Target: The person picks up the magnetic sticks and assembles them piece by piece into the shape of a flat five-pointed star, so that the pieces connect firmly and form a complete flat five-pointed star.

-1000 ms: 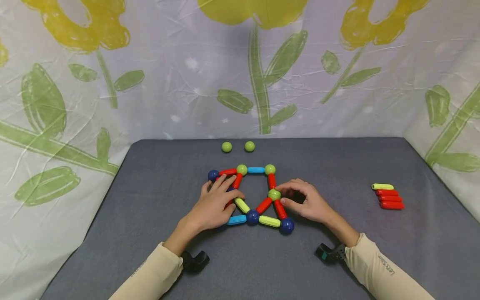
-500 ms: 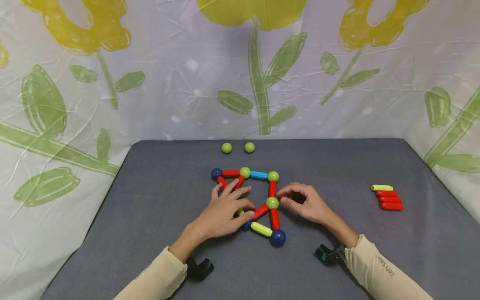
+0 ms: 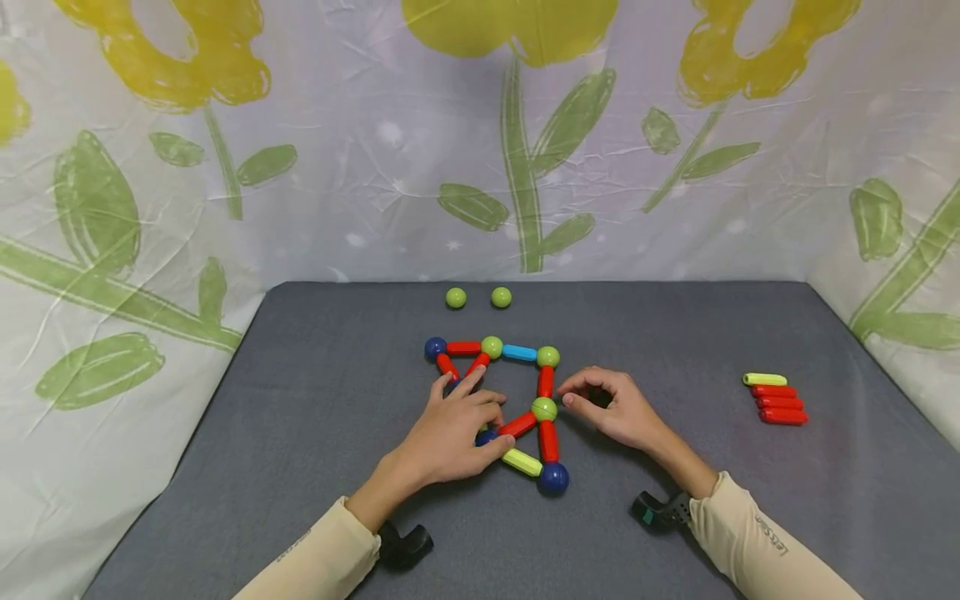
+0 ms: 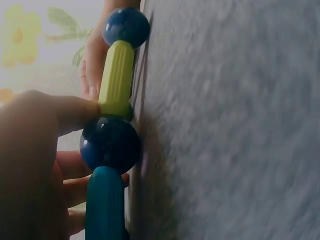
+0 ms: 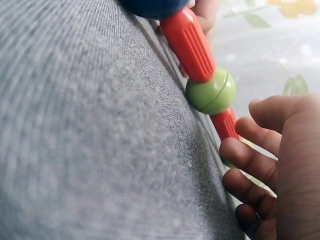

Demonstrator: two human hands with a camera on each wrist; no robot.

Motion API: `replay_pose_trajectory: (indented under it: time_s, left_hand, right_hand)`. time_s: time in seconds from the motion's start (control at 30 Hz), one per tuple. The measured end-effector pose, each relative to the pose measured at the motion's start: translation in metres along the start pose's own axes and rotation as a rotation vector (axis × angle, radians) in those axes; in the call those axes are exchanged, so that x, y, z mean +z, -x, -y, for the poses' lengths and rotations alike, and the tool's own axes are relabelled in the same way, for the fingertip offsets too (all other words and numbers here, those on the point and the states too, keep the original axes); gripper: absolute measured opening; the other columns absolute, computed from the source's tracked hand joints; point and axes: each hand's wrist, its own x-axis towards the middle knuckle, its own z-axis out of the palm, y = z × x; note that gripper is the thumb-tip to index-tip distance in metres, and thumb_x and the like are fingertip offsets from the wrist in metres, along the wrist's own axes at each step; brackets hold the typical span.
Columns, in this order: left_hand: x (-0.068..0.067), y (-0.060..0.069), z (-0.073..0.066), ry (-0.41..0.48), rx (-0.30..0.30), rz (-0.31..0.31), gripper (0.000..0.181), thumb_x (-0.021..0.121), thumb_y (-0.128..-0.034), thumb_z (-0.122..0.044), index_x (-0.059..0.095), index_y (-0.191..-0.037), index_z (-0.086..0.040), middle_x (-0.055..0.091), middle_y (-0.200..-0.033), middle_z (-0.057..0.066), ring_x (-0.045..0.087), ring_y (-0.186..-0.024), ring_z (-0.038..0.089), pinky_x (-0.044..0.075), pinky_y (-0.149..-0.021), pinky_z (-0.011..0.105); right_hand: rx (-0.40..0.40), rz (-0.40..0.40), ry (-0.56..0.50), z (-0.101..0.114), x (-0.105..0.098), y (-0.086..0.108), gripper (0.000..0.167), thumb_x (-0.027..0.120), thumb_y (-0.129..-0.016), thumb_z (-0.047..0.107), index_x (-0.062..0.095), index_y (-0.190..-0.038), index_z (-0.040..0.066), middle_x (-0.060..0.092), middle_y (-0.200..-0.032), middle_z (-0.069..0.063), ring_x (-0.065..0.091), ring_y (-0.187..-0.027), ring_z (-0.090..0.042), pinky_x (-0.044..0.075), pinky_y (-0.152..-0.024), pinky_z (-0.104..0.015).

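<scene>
A flat frame of coloured rods and balls lies on the grey table. In the head view my left hand (image 3: 457, 429) is over its left part, thumb and fingers around the lower middle blue ball (image 3: 487, 437). The left wrist view shows that blue ball (image 4: 111, 145) between the thumb, which touches the yellow-green rod (image 4: 117, 80), and the fingers behind. The hand hides the frame's lower left. My right hand (image 3: 618, 404) holds nothing, fingers loosely bent, just right of the green ball (image 3: 544, 409) and upper red rod (image 3: 546, 382). A blue ball (image 3: 553, 478) ends the lower right corner.
Two loose green balls (image 3: 456, 297) (image 3: 501, 297) lie behind the frame. At the right, one yellow-green rod (image 3: 765, 379) and several red rods (image 3: 782, 416) lie in a stack. A flower-patterned cloth (image 3: 360, 167) hangs behind the table.
My left hand has moved right and nearer. The frame has turned, its lower right corner shifting left and nearer, and its green ball at the right moving nearer. My right hand has barely moved.
</scene>
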Motion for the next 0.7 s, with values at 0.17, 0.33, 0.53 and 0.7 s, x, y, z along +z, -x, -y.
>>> replay_pose_trajectory:
  time_s: [0.17, 0.33, 0.53, 0.7]
  left_hand:
    - [0.001, -0.001, 0.003, 0.007, -0.016, 0.011, 0.035, 0.062, -0.0967, -0.05, 0.059, -0.073, -0.024, 0.067, -0.136, -0.004, 0.037, -0.152, 0.029, 0.01, -0.121, 0.068]
    - [0.0, -0.001, 0.004, -0.004, -0.022, 0.032, 0.043, 0.064, -0.0957, -0.051, 0.051, -0.066, -0.024, 0.066, -0.138, -0.004, 0.046, -0.146, 0.027, 0.009, -0.122, 0.068]
    - [-0.002, -0.001, 0.005, -0.001, 0.0, 0.054, 0.024, 0.065, -0.0956, -0.049, 0.065, -0.09, -0.025, 0.064, -0.139, -0.003, 0.051, -0.14, 0.025, 0.009, -0.121, 0.07]
    - [-0.003, -0.001, 0.005, 0.009, 0.01, 0.072, 0.021, 0.065, -0.0963, -0.048, 0.067, -0.096, -0.028, 0.063, -0.14, -0.002, 0.05, -0.14, 0.026, 0.008, -0.121, 0.07]
  right_hand:
    - [-0.01, -0.006, 0.034, -0.016, 0.0, 0.002, 0.015, 0.07, -0.093, 0.0, 0.075, -0.104, 0.008, 0.073, -0.095, -0.007, 0.061, -0.079, -0.009, 0.05, -0.07, -0.025]
    - [-0.001, 0.063, 0.042, -0.013, -0.005, 0.0, 0.015, 0.07, -0.096, 0.011, 0.075, -0.109, 0.014, 0.073, -0.099, 0.001, 0.063, -0.082, -0.01, 0.052, -0.073, -0.026]
    - [-0.004, 0.148, 0.069, -0.005, -0.017, -0.001, 0.021, 0.071, -0.095, 0.013, 0.072, -0.116, 0.009, 0.074, -0.107, -0.005, 0.065, -0.087, -0.011, 0.054, -0.076, -0.027]
    - [-0.078, 0.09, 0.329, -0.007, -0.044, 0.014, 0.032, 0.079, -0.088, 0.014, 0.072, -0.119, 0.012, 0.073, -0.112, -0.002, 0.061, -0.099, -0.016, 0.045, -0.088, -0.037]
